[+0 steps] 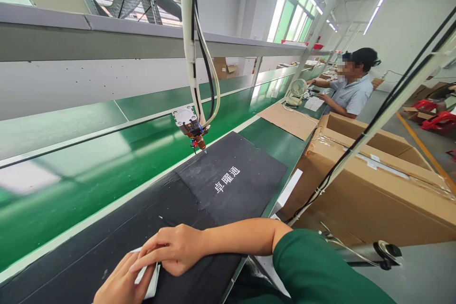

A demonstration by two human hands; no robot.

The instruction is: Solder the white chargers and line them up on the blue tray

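Observation:
A small white flat piece with rounded edges (152, 281) is at the bottom, just over the black mat (199, 266). My left hand (119, 279) grips it from the left, thumb and fingers closed around it. From the right, my right hand (176, 248) reaches over its top, fingers bent together and meeting my left fingertips. Between them the hands cover much of the piece, so its exact kind cannot be made out. My right forearm lies across the mat's near edge.
A device with a nozzle (190, 126) hangs on a pole above the mat. A green conveyor belt (71, 190) runs along the far side. Cardboard boxes (370, 180) stand at right. Beyond a small fan (298, 89), a person (352, 88) sits at the bench.

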